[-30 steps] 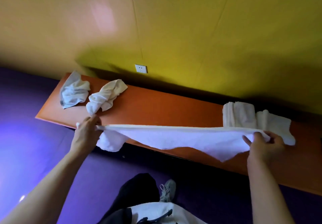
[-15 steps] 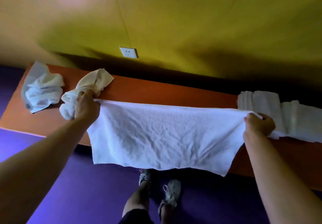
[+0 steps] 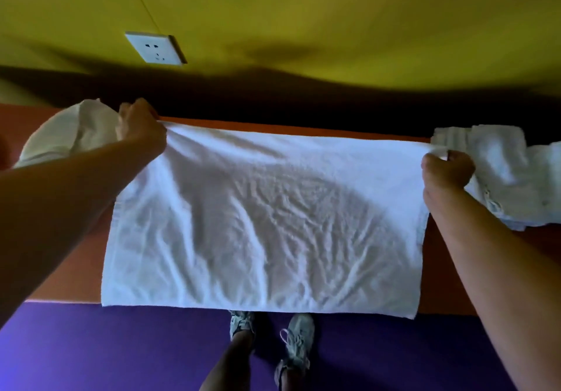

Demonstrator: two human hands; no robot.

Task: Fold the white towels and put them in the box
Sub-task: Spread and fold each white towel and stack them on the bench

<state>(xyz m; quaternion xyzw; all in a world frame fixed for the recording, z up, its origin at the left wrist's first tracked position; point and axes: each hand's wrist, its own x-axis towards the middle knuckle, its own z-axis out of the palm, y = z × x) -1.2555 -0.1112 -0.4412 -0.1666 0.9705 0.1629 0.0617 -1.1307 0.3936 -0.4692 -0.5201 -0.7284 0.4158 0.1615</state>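
- Right now your towel (image 3: pixel 264 223) lies spread flat on the table (image 3: pixel 63 275), long axis running left to right, near edge hanging just over the front lip.
- Your left hand (image 3: pixel 141 129) has its grip pinched on the far-left corner; your right hand (image 3: pixel 447 167) is pinched on the far-right corner. Both are clamped on cloth, neither is free.
- Key relation: both grips sit on the far long edge, and the free long edge is nearest you. My read is the next fold goes far edge toward near edge, both hands pulling back evenly.
- Neither hand is closer to the job; keep them level or the edges will skew.
- Crumpled towel (image 3: pixel 65 135) sits just beside your left hand, folded towels (image 3: pixel 501 172) just beside your right. Don't drag either.
- No box in view, so I can't tell where it is.
- Wall socket (image 3: pixel 154 48) is behind the table, irrelevant.
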